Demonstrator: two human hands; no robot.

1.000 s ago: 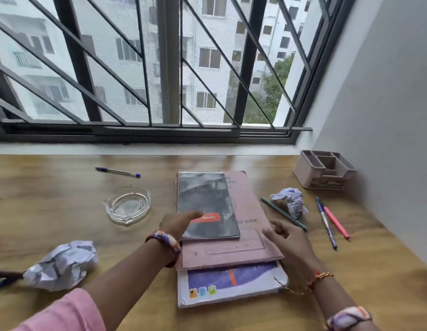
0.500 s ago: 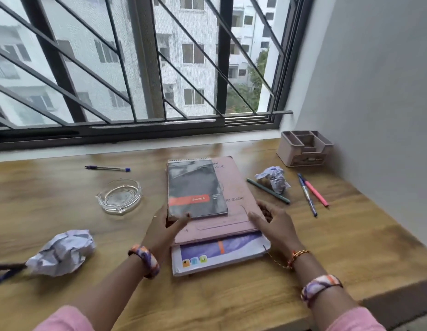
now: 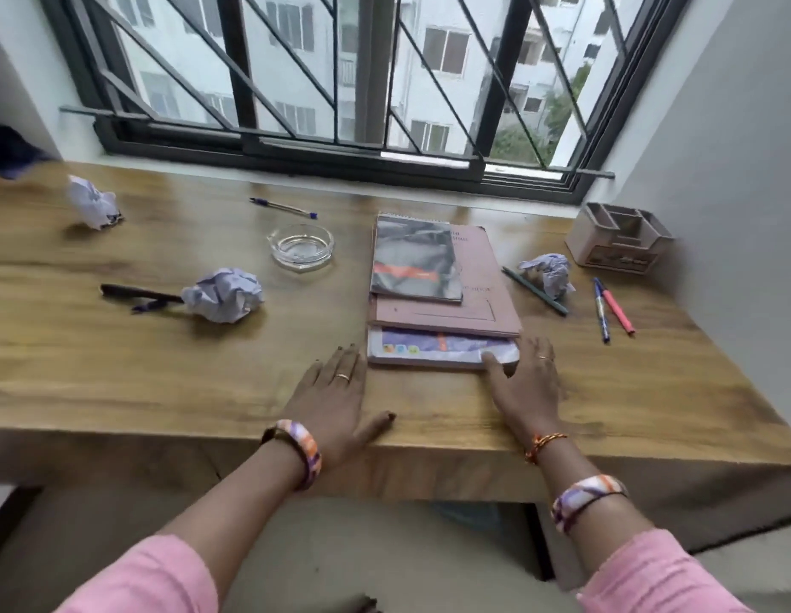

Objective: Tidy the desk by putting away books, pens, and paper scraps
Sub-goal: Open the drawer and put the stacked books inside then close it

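Now the left hand [image 3: 333, 393] lies flat and the right hand [image 3: 524, 382] cups the book stack's [image 3: 433, 298] five o'clock corner, mid-desk [image 3: 119, 369]; press both sides squarely before lifting.

Wooden desk [image 3: 119, 382] under book stack [image 3: 437, 303], crumpled papers [image 3: 225, 295], pens [image 3: 283, 207], glass ashtray [image 3: 301, 246] (organizer [image 3: 619, 245] far right).

Pink sleeves [image 3: 659, 577], patterned bangles [image 3: 303, 453], rings, orange thread bracelet [image 3: 541, 445].
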